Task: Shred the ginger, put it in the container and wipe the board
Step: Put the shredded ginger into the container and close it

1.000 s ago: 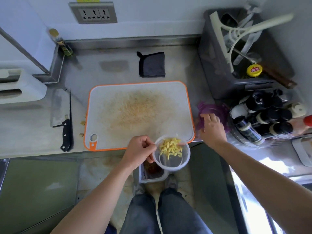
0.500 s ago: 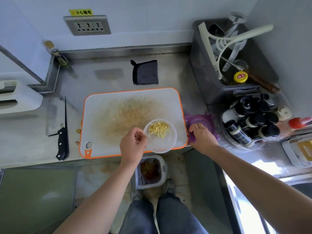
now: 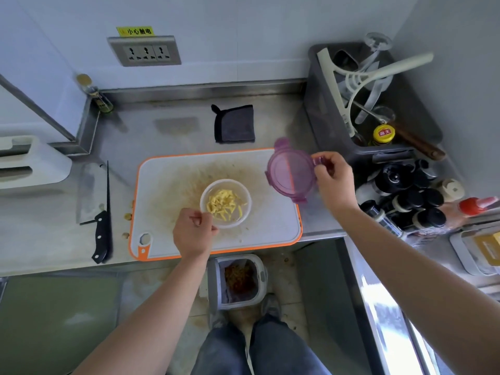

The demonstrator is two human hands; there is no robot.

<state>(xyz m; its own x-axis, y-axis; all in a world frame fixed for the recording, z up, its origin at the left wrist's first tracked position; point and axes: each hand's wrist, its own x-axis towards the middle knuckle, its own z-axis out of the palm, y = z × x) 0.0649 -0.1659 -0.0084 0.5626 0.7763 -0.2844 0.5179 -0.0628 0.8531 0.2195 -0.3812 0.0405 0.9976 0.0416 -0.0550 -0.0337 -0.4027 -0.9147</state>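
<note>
Clear container (image 3: 226, 203) of shredded ginger (image 3: 224, 204) gripped at rim by left hand (image 3: 194, 234) on stained cutting board (image 3: 273, 228); purple lid (image 3: 290, 175) pinched by right hand (image 3: 334, 180) above board edge.

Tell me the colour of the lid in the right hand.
Translucent purple lid, pinched by the right hand; head view.

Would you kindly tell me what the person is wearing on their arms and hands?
Nothing shows on them: the left hand and right hand are ungloved, both forearms are bare to the frame edge, with no sleeve, watch, bracelet or ring visible.
</note>
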